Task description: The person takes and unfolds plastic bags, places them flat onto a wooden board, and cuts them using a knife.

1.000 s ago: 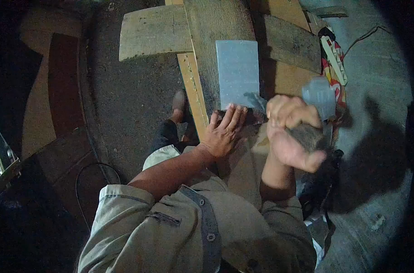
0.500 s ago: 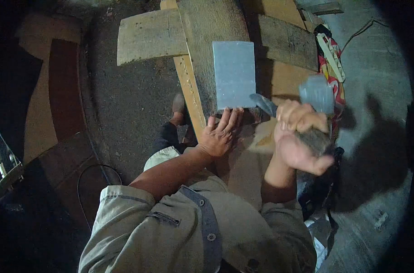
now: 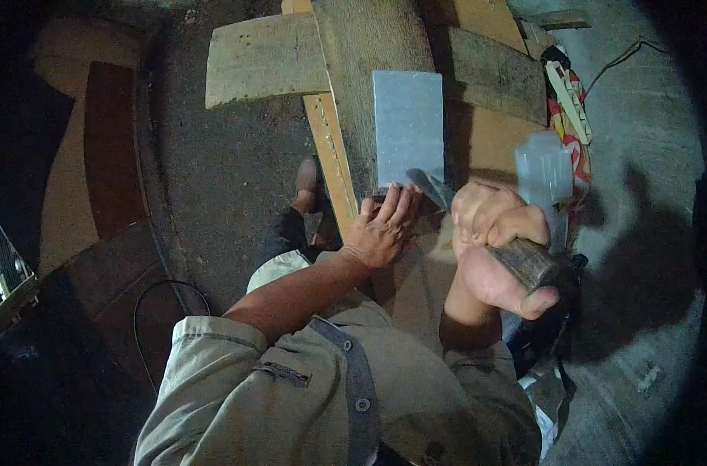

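Note:
A pale blue-white rectangular slab (image 3: 409,124) lies on a broad worn wooden plank (image 3: 369,46). My left hand (image 3: 383,233) rests at the slab's near edge, fingers stretched out and pressing flat there. In my right hand (image 3: 493,241) is a knife with a worn wooden handle (image 3: 534,264), the fist wrapped round it. Its dark blade (image 3: 430,188) points left, over the slab's near right corner and close to my left fingertips. Whether the blade touches the slab I cannot tell.
Right of the plank stands a clear plastic container (image 3: 543,167). Behind it lie a cream plastic strip (image 3: 569,101) and red-patterned wrapping. Crosswise boards (image 3: 266,58) stick out on the left and right (image 3: 497,74). A narrow light wood strip (image 3: 328,147) runs along the plank.
My right hand has moved left with the knife, bringing the blade over the slab's near corner. The left hand stays at the slab's edge. The whole view has shifted slightly.

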`<action>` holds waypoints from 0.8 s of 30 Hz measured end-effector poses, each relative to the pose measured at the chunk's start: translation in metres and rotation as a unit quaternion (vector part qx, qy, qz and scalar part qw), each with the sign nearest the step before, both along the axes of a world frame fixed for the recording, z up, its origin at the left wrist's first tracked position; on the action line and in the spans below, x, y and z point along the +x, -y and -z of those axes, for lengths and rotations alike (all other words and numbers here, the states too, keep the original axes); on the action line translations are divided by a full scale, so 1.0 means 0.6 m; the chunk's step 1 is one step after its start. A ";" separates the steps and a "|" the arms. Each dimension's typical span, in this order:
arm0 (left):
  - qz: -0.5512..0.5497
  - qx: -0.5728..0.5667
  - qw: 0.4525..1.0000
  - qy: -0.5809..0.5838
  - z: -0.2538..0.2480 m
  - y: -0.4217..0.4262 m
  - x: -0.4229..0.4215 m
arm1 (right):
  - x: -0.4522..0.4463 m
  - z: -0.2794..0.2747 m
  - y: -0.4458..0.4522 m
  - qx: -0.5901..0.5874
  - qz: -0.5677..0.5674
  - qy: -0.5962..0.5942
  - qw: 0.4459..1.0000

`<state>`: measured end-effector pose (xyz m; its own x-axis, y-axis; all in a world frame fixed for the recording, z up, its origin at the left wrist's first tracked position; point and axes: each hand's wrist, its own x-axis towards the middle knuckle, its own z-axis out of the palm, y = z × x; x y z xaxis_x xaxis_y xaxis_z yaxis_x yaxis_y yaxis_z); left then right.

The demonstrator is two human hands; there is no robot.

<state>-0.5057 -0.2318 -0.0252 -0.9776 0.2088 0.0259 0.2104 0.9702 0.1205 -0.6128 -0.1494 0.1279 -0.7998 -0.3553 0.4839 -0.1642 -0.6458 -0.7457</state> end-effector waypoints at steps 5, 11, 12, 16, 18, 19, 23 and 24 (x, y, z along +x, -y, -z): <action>-0.021 0.066 0.998 0.011 -0.005 -0.007 -0.002 | -0.027 0.017 -0.015 0.052 0.028 -0.023 0.998; -0.017 0.067 0.998 0.004 -0.005 -0.005 -0.006 | -0.042 0.032 -0.046 0.073 0.057 0.013 0.996; -0.006 0.058 0.998 0.019 -0.003 -0.002 -0.006 | -0.045 0.027 -0.052 0.065 0.054 -0.005 0.996; -0.015 0.062 0.998 0.019 -0.008 -0.003 -0.005 | -0.043 0.041 -0.065 0.072 0.058 0.008 0.996; -0.013 0.044 0.999 0.025 -0.010 -0.004 -0.006 | -0.051 0.042 -0.066 0.060 0.055 0.004 0.997; -0.010 0.043 0.999 0.024 -0.014 -0.003 -0.004 | -0.051 0.040 -0.066 0.052 0.052 0.003 0.997; -0.041 0.177 0.982 0.058 -0.041 0.007 -0.014 | -0.030 0.019 -0.068 0.025 0.099 -0.011 0.995; -0.033 0.204 0.976 0.068 -0.048 0.015 -0.016 | -0.029 0.022 -0.071 0.020 0.107 -0.008 0.994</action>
<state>-0.5153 -0.2407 0.0036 -0.9889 0.1438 -0.0370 0.1036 0.8467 0.5219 -0.6299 -0.1066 0.1149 -0.8515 -0.1971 0.4859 -0.3062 -0.5653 -0.7659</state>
